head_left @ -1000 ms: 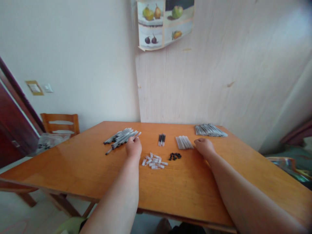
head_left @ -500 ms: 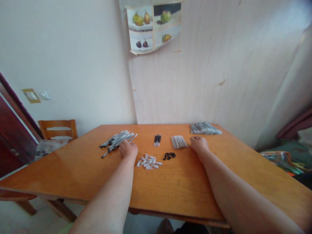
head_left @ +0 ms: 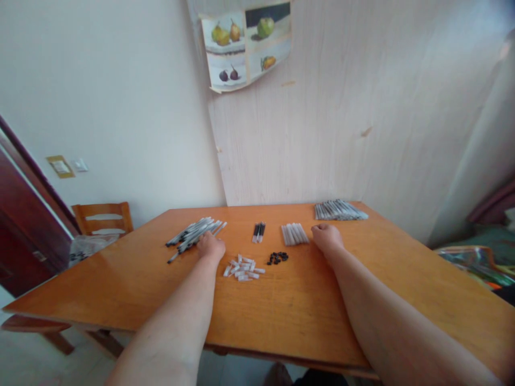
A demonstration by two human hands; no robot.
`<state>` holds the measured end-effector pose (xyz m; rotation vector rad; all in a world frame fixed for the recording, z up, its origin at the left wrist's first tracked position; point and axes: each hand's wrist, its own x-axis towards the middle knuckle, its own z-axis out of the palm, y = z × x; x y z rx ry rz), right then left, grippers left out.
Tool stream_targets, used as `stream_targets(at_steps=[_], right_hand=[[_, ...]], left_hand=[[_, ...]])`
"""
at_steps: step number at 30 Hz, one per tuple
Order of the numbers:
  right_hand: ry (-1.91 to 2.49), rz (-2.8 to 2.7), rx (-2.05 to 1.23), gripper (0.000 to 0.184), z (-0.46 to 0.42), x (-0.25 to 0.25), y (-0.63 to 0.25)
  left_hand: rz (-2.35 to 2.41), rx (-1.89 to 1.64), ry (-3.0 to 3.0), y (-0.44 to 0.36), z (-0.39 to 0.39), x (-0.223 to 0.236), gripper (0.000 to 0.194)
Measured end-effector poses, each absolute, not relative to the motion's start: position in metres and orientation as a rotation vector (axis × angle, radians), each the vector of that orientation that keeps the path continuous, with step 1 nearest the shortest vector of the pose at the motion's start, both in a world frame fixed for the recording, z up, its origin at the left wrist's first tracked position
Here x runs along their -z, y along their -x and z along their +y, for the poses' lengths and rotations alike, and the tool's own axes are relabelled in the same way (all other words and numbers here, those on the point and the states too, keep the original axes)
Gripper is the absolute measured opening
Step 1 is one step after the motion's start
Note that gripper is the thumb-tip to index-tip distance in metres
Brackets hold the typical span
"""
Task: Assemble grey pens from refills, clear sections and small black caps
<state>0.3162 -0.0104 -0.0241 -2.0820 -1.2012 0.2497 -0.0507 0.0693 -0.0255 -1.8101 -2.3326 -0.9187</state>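
Note:
My left hand [head_left: 210,246] rests on the wooden table [head_left: 281,311] with its fingers curled under, touching the near end of a pile of grey and black pens [head_left: 192,234]. Whatever the fingers hold is hidden. My right hand [head_left: 328,238] lies as a closed fist just right of a row of white tubes [head_left: 295,234], with nothing showing in it. Between my hands lie a heap of small white pieces [head_left: 242,268], a cluster of tiny black pieces [head_left: 278,258] and a few thin black rods [head_left: 258,231].
A stack of grey pens [head_left: 338,210] lies at the table's far right corner by the wall. A wooden chair [head_left: 102,217] with a plastic bag stands to the left. A fruit poster [head_left: 245,45] hangs above. Bedding shows at the right edge.
My left hand has drawn back a little from the pen pile and curled shut. The view has shifted slightly. My right fist stays beside the white tubes.

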Motion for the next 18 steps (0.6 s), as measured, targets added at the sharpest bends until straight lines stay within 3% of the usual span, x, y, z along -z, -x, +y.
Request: stream_targets(at_steps=[18], right_hand=[[2.12,-1.224,-0.268,0.034,-0.013,0.0195,-0.3113]], left_hand=[[-2.397,1.085,1.761,0.0497,0.0708,0.0272,0.023]])
